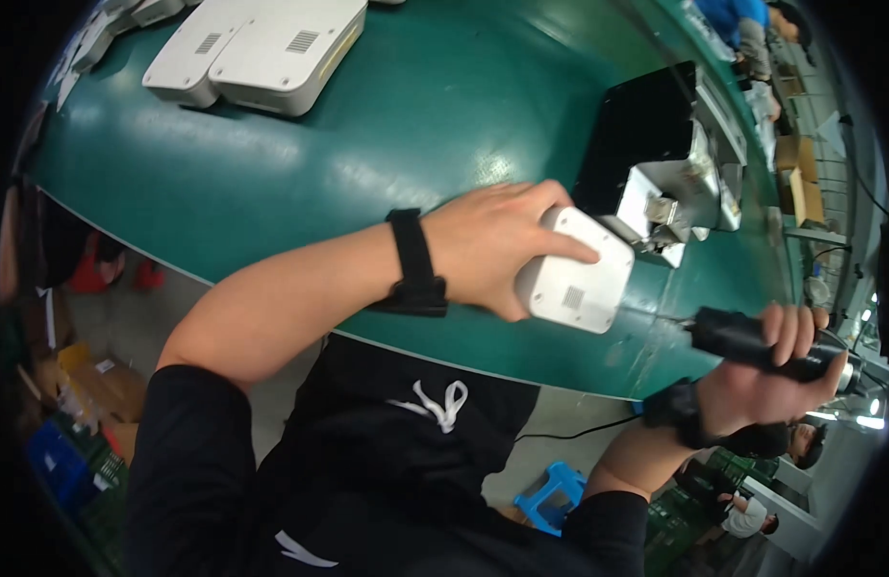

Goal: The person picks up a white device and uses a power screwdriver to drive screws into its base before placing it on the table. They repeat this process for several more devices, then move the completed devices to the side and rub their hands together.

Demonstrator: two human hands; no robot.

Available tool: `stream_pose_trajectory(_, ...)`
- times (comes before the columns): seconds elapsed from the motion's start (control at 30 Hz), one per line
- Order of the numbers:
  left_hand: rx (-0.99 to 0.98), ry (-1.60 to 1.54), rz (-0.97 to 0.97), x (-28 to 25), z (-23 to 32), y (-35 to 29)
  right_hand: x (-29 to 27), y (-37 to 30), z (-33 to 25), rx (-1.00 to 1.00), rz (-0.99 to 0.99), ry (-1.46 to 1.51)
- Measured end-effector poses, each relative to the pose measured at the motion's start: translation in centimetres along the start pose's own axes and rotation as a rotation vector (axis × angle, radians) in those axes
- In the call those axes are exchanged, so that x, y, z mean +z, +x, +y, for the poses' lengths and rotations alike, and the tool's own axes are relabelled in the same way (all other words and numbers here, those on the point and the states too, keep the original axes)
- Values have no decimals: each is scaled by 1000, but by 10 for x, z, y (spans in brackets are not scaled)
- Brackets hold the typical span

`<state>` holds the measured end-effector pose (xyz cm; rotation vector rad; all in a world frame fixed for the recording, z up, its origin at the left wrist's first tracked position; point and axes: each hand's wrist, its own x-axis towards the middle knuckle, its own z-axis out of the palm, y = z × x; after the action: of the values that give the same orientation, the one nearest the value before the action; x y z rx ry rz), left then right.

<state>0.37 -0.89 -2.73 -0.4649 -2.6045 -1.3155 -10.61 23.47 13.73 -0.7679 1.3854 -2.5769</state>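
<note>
My left hand grips a small white plastic housing with rounded corners, thumb and fingers on its edges and one finger stretched over its top. Small holes sit near the housing's corners, and a slotted vent patch marks one end. Over the table's right front part, my right hand is wrapped round a black electric screwdriver. Its thin bit points left toward the housing, apart from it. The right hand is slightly blurred.
Larger white housings lie at the far left of the green table. A black and silver metal machine stands beyond the small housing. A blue stool and cardboard boxes are below. Other people are at the right.
</note>
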Motion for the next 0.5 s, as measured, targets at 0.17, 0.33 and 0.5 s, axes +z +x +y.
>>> stream_pose_trajectory(0.17, 30, -15, 17, 3, -8, 3, -135, 26, 3, 138, 278, 155)
stream_pose_trajectory(0.33, 30, -47, 0, 1, -9, 8, -214, 4, 61, 258, 401, 349)
stream_pose_trajectory(0.5, -13, -139, -55, 3, -5, 15, -220, -17, 72, 246, 253, 390)
